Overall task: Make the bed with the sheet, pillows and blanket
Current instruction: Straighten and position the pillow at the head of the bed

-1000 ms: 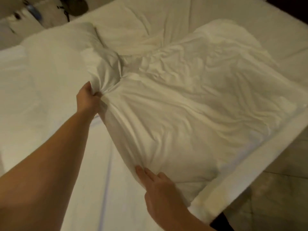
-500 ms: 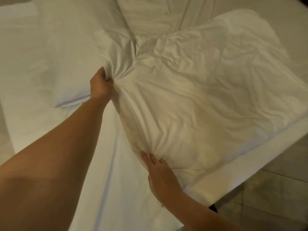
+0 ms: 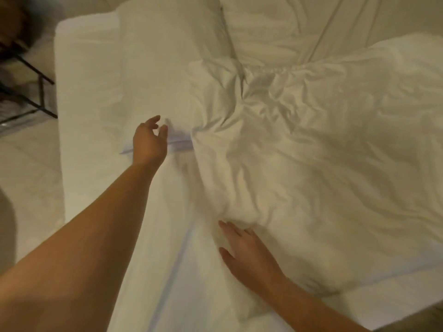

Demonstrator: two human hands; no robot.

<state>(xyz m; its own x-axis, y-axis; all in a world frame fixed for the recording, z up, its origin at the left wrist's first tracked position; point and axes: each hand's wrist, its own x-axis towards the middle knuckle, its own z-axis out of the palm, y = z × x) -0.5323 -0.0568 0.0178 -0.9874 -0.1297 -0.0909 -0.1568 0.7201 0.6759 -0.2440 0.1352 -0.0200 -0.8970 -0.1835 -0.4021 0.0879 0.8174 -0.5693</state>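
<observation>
**Fig.** Two open hands at the pillows on a sheeted bed.

The left hand [image 3: 149, 140], its grip wide and empty, hovers at the lower edge of the flat pillow [image 3: 155, 68], probably to square it. The right hand [image 3: 247, 257] lies flat with straight fingers, holding nothing, on the near edge of the rumpled pillow [image 3: 311, 164], seemingly to settle it beside the first. Both pillows rest on the white sheet [image 3: 84, 140] that covers the bed. A dark metal frame [image 3: 40, 92] and pale floor [image 3: 24, 176] show at far left.
</observation>
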